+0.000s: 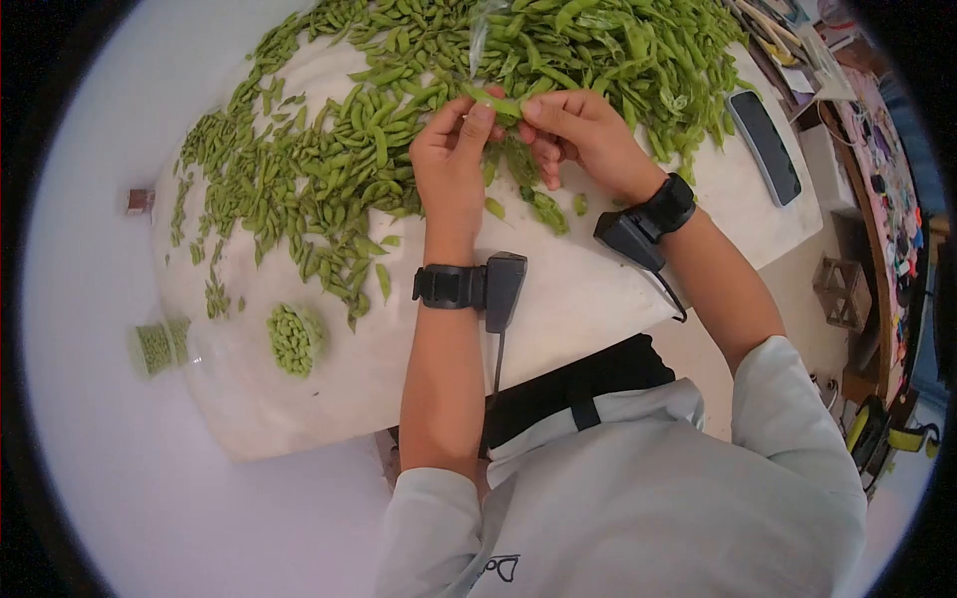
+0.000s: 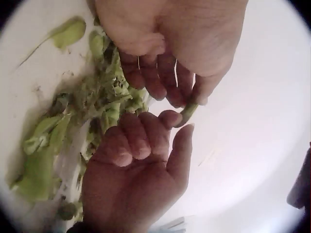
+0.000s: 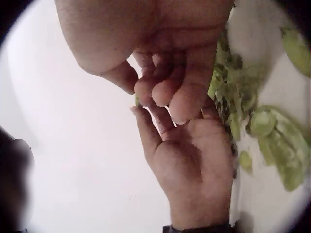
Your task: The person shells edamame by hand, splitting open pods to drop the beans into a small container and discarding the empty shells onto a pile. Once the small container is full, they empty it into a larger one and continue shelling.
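Between my two hands is a green soybean pod, pinched at one end by the thumb and fingers of my left hand. My right hand pinches the other end, its remaining fingers curled loosely below. In the left wrist view the pod bridges the fingertips of both hands; in the right wrist view the fingers hide most of it. Split pods lie on the pale tabletop just under the hands. Beyond and to the left spreads a large heap of soybean pods.
A small container of shelled beans stands at the left front, with a clear jar farther left. Clear plastic lies among the pods. A phone rests near the table's right edge. Beyond that edge is a wooden crate.
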Action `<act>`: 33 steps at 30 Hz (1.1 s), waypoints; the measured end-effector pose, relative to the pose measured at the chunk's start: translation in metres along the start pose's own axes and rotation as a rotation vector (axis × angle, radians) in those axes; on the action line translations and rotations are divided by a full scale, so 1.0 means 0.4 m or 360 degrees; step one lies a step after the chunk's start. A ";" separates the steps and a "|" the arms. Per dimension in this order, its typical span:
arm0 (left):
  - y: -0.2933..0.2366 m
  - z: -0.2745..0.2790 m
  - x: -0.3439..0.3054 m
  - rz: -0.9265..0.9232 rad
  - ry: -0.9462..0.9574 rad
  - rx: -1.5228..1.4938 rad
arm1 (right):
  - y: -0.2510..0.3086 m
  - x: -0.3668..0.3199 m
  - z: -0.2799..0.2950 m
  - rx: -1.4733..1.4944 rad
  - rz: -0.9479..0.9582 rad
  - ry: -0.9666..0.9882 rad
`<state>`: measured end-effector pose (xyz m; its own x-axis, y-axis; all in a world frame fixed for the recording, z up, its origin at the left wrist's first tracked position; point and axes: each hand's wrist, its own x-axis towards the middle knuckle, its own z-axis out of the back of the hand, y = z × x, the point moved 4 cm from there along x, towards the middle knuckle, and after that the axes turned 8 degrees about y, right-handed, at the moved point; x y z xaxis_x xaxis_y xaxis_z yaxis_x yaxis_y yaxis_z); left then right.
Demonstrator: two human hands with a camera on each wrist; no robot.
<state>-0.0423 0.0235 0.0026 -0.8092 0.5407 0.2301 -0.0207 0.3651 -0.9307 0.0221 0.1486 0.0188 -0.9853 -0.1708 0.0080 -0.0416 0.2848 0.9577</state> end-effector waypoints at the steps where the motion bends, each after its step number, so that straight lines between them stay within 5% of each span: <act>1: 0.008 0.004 0.001 0.0016 -0.0009 -0.0038 | 0.004 -0.002 0.000 -0.0097 0.0007 -0.0008; 11: 0.005 -0.018 0.008 0.0112 0.0011 0.0183 | 0.010 0.006 0.036 -0.0698 0.0183 -0.0262; 33: -0.002 -0.014 -0.001 0.0120 0.0107 0.0383 | 0.007 0.003 0.032 -0.0581 0.0110 -0.0354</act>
<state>-0.0388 0.0270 0.0049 -0.7732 0.6114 0.1684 -0.1074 0.1356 -0.9849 0.0187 0.1611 0.0178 -0.9971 0.0560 0.0516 0.0475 -0.0710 0.9963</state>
